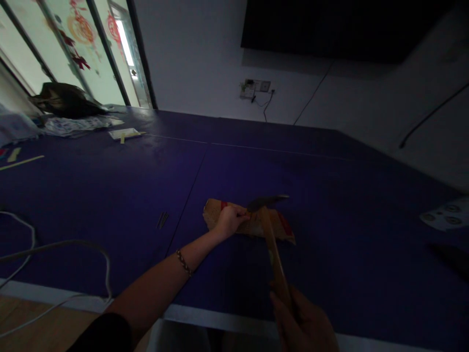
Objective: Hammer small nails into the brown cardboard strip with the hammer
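A brown cardboard piece with red marks (212, 213) lies on the purple table (234, 171). My left hand (230, 221) rests over its left half, with thumb and fingers pinched together; what they hold, if anything, is too small to make out. My right hand (306, 320) is wrapped round the lower end of the wooden handle of a hammer (273, 244). The dark hammer head is just right of my left fingertips, over the cardboard. Several thin metal nails (162, 220) lie on the table to the left of the cardboard.
White cables (106, 264) loop over the near left edge. A white tray (124, 133) and a dark bag (69, 100) are at the back left. A white panel with round fittings (447, 215) is at the right. Behind the table, a wall has sockets (258, 87) and hanging wires.
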